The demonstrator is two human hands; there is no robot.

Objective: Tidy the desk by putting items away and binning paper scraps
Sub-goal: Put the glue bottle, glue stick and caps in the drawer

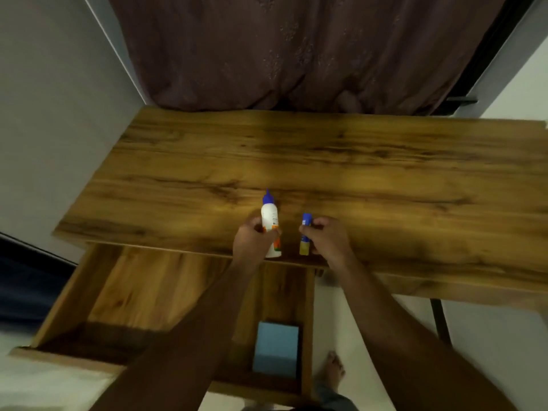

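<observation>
We see the table (pixel 326 161) top bare beyond and to both sides of our hands, back to the curtain (pixel 296 54) hanging along its far edge. Below the near edge the drawer (pixel 148 292) stands pulled out, its floor open except for a blue pad (pixel 276 350) in the right corner.

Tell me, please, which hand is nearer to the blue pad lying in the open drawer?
Neither clearly. The left hand grips the glue bottle and the right hand the glue stick, both above the blue pad.
</observation>
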